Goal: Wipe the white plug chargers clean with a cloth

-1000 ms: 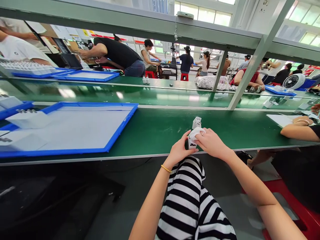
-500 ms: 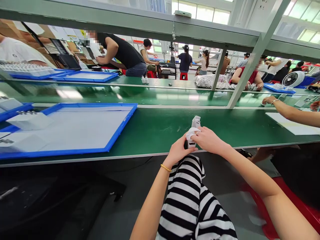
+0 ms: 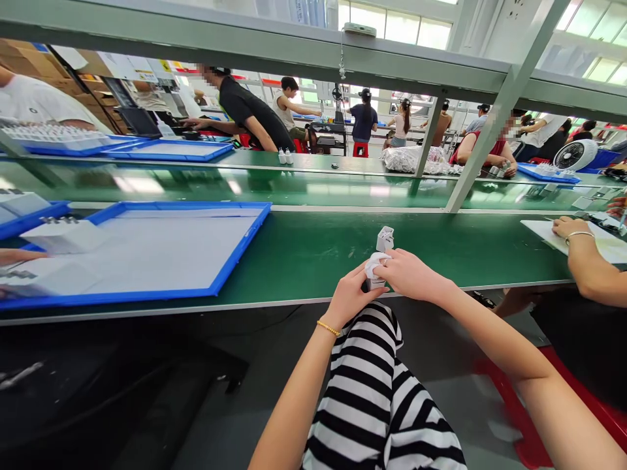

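My left hand (image 3: 349,297) is closed around a small white plug adapter (image 3: 376,284) at the near edge of the green bench. A crumpled white cloth (image 3: 375,264) lies pressed over its top, pinched in the fingers of my right hand (image 3: 410,274). Both hands meet at this piece, and the fingers cover most of it. Just beyond my right fingertips a second white plug adapter (image 3: 385,239) stands on the green bench top (image 3: 313,254); its lower part is partly hidden by the hand.
To the left lies a blue-rimmed tray (image 3: 240,251) with white boxy pieces (image 3: 63,235); a co-worker's hand (image 3: 19,256) reaches in there. At right, another person's hand (image 3: 567,226) rests on a white board (image 3: 543,232). A slanted metal post (image 3: 484,143) rises behind the bench.
My hands stay almost in place, cloth on the adapter. The right-hand co-worker's arm has drawn back onto the white board. At far left, another hand has come into the tray.
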Demonstrator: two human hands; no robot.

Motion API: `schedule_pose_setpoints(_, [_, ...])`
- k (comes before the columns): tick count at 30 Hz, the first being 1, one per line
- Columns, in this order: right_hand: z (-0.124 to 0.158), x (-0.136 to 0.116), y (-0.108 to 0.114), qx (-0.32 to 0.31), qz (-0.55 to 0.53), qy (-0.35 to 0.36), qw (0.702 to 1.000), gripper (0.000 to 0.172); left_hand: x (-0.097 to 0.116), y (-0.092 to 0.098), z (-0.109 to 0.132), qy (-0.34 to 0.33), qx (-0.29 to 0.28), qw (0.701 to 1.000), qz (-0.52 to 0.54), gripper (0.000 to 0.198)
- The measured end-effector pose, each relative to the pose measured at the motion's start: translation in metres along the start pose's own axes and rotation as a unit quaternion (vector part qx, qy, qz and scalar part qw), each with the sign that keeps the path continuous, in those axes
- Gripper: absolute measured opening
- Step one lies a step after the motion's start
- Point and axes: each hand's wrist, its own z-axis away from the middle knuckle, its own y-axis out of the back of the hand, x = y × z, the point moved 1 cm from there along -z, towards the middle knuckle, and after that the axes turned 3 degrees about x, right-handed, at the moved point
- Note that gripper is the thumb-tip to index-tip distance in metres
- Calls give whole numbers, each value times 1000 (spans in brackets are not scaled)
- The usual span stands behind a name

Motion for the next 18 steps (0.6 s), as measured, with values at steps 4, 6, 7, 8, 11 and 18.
schedule_pose_setpoints(4, [-1,3,-3,12,-21,19,1000,13,1,0,0,-13,10,1000,-14,46])
schedule_pose_setpoints(6, [-1,5,-5,20,-41,17,999,12,1,1,0,-19,16,1000,-17,47])
schedule_pose_setpoints(7, [-1,6,-6,27,-58,10,998,12,1,1,0,-22,19,999,-18,48])
schedule_pose_setpoints(8, [-1,7,-8,36,-84,0,996,13,2,1,0,-24,22,999,-18,48])
schedule_pose_setpoints(11, [1,15,-15,66,-200,-43,977,17,3,0,1,-26,23,999,-20,51])
schedule_pose_setpoints(18, [13,50,-29,130,-291,-320,892,35,-1,10,-1,-8,23,996,-82,51])
